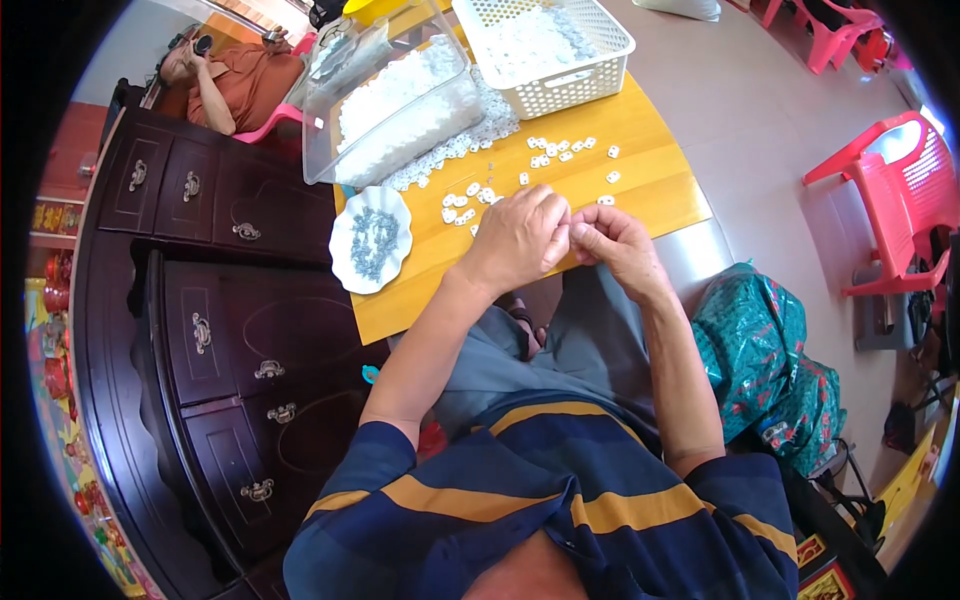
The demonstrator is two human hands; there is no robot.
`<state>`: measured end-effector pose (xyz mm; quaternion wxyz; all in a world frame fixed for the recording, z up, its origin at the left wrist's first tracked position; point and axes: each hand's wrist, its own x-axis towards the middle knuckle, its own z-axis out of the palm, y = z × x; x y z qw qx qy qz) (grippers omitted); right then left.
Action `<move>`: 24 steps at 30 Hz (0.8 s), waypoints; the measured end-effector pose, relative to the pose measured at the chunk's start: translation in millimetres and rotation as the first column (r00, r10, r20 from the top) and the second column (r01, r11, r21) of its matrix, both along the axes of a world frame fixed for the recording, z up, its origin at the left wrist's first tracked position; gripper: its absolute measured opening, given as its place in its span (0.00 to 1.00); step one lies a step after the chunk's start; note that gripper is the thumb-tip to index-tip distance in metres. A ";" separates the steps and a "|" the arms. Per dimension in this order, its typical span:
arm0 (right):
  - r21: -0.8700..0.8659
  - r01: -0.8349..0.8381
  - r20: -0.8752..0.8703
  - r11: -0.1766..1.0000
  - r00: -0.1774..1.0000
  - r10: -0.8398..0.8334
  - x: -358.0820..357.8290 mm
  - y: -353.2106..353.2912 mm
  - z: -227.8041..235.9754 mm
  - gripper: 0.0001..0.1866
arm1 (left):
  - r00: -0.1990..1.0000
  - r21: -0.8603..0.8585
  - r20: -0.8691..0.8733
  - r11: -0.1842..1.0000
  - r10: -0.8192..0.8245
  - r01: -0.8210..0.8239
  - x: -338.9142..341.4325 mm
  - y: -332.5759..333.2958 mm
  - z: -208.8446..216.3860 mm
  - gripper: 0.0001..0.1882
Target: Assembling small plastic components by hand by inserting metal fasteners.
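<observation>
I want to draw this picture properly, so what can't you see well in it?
- Head view: anything held between the left hand and the right hand, hidden by the hands themselves.
- Head view: the exact shape of each of the grey bits in the white dish, too small.
- Head view: what the green bag holds, hidden by its sides.
- Head view: the rest of the yellow thing, cut off by the top edge.

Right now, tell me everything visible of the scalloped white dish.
The scalloped white dish is shallow, smooth and wavy-rimmed, apparently plastic or ceramic. It sits upright at the left edge of the yellow wooden table, close to the clear plastic bin. Small grey pieces, too tiny to identify, lie loosely across its middle. Neither the left hand nor the right hand touches it.
</observation>
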<state>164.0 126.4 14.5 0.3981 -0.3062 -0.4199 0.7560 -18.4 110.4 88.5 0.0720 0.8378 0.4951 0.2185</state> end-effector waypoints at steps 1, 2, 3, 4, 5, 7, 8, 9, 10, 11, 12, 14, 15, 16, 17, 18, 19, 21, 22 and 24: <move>0.009 -0.025 -0.003 1.000 1.000 0.025 0.5 0.3 -1.9 0.08 | 1.000 0.030 0.021 1.000 -0.006 0.005 0.7 -2.1 -3.2 0.05; 0.018 -0.049 -0.006 0.999 0.999 0.049 1.3 0.7 -3.2 0.08 | 1.000 0.030 0.023 1.000 -0.008 0.008 1.6 -3.4 -3.7 0.05; 0.018 -0.047 -0.006 0.999 0.999 0.048 1.9 0.9 -3.4 0.08 | 1.000 0.031 0.003 1.000 -0.007 0.007 2.0 -4.7 -2.5 0.05; 0.030 -0.067 -0.004 0.997 0.998 0.067 2.7 1.2 -3.6 0.09 | 1.000 0.031 -0.018 0.999 -0.006 0.006 2.3 -5.8 -1.6 0.06; 0.041 -0.087 -0.002 0.995 0.996 0.087 3.6 1.3 -3.7 0.09 | 1.000 0.031 -0.018 0.999 -0.007 0.008 2.5 -6.7 -1.2 0.06; 0.035 -0.103 0.001 0.994 0.995 0.103 4.8 1.2 -1.4 0.09 | 1.000 0.034 -0.008 0.999 -0.005 0.005 2.2 -8.5 -0.1 0.06; 0.028 -0.120 0.004 0.992 0.993 0.120 5.1 1.2 -0.5 0.09 | 1.000 0.034 -0.009 0.999 -0.005 0.006 2.3 -9.6 1.1 0.06; 0.028 -0.119 0.005 0.993 0.993 0.119 5.5 1.1 -0.7 0.09 | 1.000 0.038 0.007 0.999 -0.005 0.005 3.3 -10.9 2.1 0.06; 0.005 -0.121 -0.009 0.993 0.993 0.121 5.6 1.1 -0.8 0.09 | 1.000 0.043 0.023 0.999 -0.005 0.004 4.3 -12.1 3.1 0.06; -0.019 -0.124 -0.022 0.992 0.992 0.124 5.5 1.1 -1.0 0.10 | 1.000 0.042 0.023 0.999 -0.006 0.005 5.2 -13.4 4.2 0.06; -0.019 -0.123 -0.021 0.992 0.992 0.123 5.4 1.2 -0.9 0.10 | 0.998 0.031 0.070 0.999 0.006 -0.008 6.4 -14.8 5.2 0.05; -0.092 -0.117 -0.116 0.989 0.988 0.106 5.2 1.1 -0.5 0.10 | 0.993 0.019 0.117 1.000 0.018 -0.020 9.0 -17.7 4.4 0.05; -0.092 -0.116 -0.116 0.989 0.988 0.105 5.1 1.0 0.3 0.10 | 0.983 0.041 0.178 0.998 0.034 -0.042 10.5 -19.2 3.9 0.05; -0.095 -0.123 -0.151 0.988 0.983 0.108 5.1 1.0 1.3 0.10 | 0.970 0.061 0.238 0.996 0.048 -0.065 11.2 -19.8 3.4 0.06; -0.098 -0.129 -0.185 0.987 0.977 0.110 5.2 0.9 1.8 0.09 | 0.970 0.062 0.238 0.996 0.047 -0.064 10.6 -19.7 2.6 0.06; -0.098 -0.129 -0.185 0.987 0.977 0.109 5.0 0.7 1.6 0.09 | 0.972 0.075 0.233 0.995 0.040 -0.059 9.5 -19.9 0.8 0.07; -0.101 -0.129 -0.185 0.986 0.977 0.109 4.8 0.4 1.0 0.09 | 0.973 0.089 0.227 0.995 0.033 -0.055 8.7 -20.0 -0.9 0.08; -0.105 -0.129 -0.185 0.986 0.977 0.108 4.3 0.1 -0.3 0.08 | 0.973 0.103 0.230 0.993 0.033 -0.059 7.9 -18.9 -4.3 0.06; -0.108 -0.127 -0.174 0.986 0.979 0.107 4.0 0.1 -1.1 0.09 | 0.972 0.118 0.234 0.991 0.034 -0.063 7.9 -18.6 -5.3 0.04; -0.111 -0.124 -0.163 0.986 0.981 0.105 3.4 -0.2 -1.3 0.10 | 0.954 0.086 0.293 0.992 0.063 -0.092 9.0 -20.0 -6.0 0.03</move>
